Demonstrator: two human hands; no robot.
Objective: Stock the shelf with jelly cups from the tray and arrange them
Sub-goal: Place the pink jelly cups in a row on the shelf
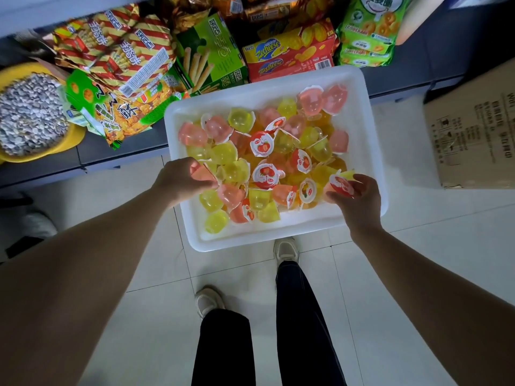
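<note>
— Left grip (pixel 181 178)?
— Curled round a pink jelly cup (pixel 201 174) at the near left side of the tray (pixel 359 87), fingers pinching the clear plastic.
— Right grip (pixel 355 195)?
— Pinching another cup (pixel 340 184) at the near right side, foil lid with a strawberry picture facing up, a sliver of yellow cup showing just behind.
— Rest of the jelly cups (pixel 262 151)?
— Heaped loose inside the tray between both grips: small domed tubs of clear plastic, pink and yellow, glossy, some tipped over, several showing round white-and-red lids.
— Tray itself?
— White, rectangular, smooth plastic with rounded corners and a raised rim; far edge against the shelf (pixel 119 151), near edge out over the pale floor tiles (pixel 156 277).
— On the shelf?
— Crinkly foil snack bags (pixel 117 48) with red and gold stripes, green boxes (pixel 211 57) of biscuit sticks, red and yellow cracker boxes (pixel 289 58), and a yellow bowl (pixel 41 151) of pale seeds at far left.
— Beside the tray?
— Cardboard box (pixel 473 135), off to the right.
</note>
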